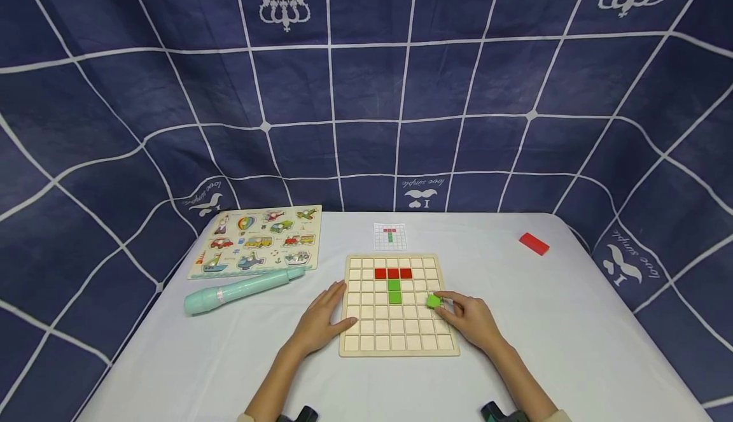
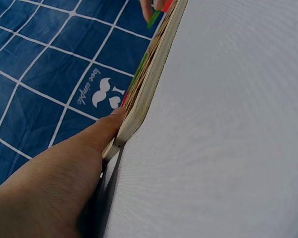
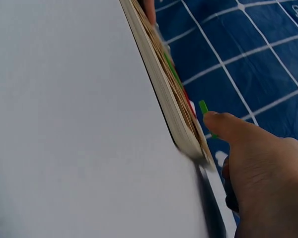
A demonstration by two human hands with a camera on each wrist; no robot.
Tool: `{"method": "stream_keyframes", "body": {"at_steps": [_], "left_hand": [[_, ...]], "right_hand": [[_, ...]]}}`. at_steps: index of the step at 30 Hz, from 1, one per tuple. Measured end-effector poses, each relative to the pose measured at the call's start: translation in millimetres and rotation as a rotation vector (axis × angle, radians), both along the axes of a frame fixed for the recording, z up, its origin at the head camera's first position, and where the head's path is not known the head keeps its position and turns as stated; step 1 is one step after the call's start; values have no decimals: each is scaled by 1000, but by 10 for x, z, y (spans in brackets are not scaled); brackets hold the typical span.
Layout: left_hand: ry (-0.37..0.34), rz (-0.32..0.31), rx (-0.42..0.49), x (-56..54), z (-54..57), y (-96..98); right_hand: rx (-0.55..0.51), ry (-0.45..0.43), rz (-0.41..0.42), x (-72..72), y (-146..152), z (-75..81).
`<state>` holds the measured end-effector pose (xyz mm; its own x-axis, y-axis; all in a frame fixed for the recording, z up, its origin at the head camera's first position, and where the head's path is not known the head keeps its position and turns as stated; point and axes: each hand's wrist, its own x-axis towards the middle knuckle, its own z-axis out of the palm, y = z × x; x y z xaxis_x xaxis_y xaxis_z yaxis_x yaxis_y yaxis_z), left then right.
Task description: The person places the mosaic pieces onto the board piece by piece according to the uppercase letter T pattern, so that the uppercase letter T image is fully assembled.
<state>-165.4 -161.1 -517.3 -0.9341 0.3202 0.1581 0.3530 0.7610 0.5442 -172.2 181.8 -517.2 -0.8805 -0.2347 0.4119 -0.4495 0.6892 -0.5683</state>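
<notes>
A wooden grid board (image 1: pixel 382 328) lies on the white table. Three red square tiles (image 1: pixel 392 274) form a row near its far side, with two green tiles (image 1: pixel 394 291) below the middle one. My right hand (image 1: pixel 471 321) pinches a loose green tile (image 1: pixel 433 301) between thumb and fingers, over the board's right side; in the right wrist view this green tile (image 3: pixel 203 106) shows at the thumb tip. At the board's left edge rests my left hand (image 1: pixel 318 323), fingers extended along the side and thumb on top. In the left wrist view, the left thumb (image 2: pixel 111 124) touches the board's rim.
Just beyond the board lies a small printed card (image 1: pixel 378 244) with a red and green T pattern. A red block (image 1: pixel 534 244) lies far right. On the left are a picture puzzle board (image 1: pixel 197 274) and a turquoise tube-shaped object (image 1: pixel 240 292). Blue curtains (image 1: pixel 366 148) surround the table.
</notes>
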Motion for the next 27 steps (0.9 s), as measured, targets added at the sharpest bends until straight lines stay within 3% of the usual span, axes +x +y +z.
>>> {"method": "stream_keyframes", "body": {"at_steps": [12, 27], "left_hand": [[4, 7, -3, 5, 2, 0], [5, 5, 1, 13, 11, 5]], "right_hand": [[33, -15, 136, -19, -558, 5], [95, 3, 157, -19, -620, -20]]}}
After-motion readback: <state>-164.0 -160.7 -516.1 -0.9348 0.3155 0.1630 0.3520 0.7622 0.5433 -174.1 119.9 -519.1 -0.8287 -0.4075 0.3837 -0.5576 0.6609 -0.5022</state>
